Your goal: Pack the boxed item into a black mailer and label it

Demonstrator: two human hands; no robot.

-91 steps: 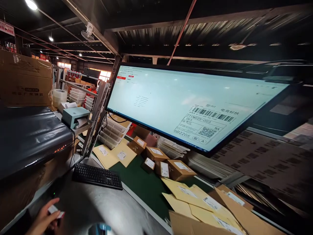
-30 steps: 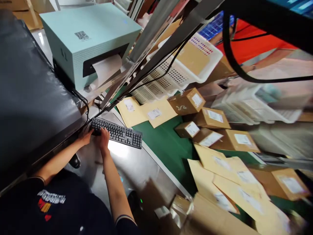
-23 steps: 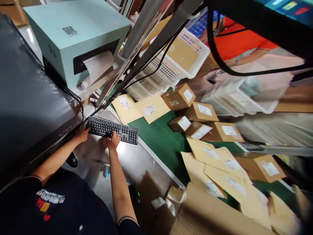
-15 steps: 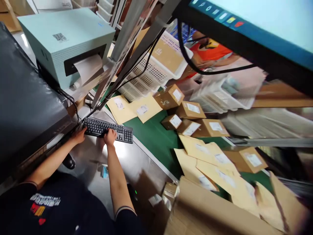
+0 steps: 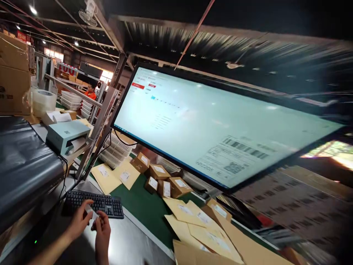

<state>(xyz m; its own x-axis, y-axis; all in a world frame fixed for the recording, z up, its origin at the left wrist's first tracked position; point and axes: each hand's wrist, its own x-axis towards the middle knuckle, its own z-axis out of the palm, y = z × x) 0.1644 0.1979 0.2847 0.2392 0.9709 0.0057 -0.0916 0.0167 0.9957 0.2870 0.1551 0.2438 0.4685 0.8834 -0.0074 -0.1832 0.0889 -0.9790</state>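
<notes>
My left hand [image 5: 78, 221] and my right hand [image 5: 102, 228] meet over the steel table just in front of the black keyboard [image 5: 95, 203]. Between their fingertips they pinch a small white item [image 5: 91, 212], perhaps a label or slip; I cannot make out more. Above the table a large tilted monitor [image 5: 209, 129] shows a pale screen with a barcode label image at its lower right.
A mint-green label printer [image 5: 67, 134] sits at the left beside a black-wrapped bulk [image 5: 22, 162]. A green conveyor belt [image 5: 143, 206] carries small labelled cartons [image 5: 165, 182] and yellow padded envelopes [image 5: 193, 221]. White baskets [image 5: 114, 152] are stacked behind.
My view has swung up from the table to the monitor. Both hands have left the keyboard keys and come together in front of it, now pinching a small white item.
</notes>
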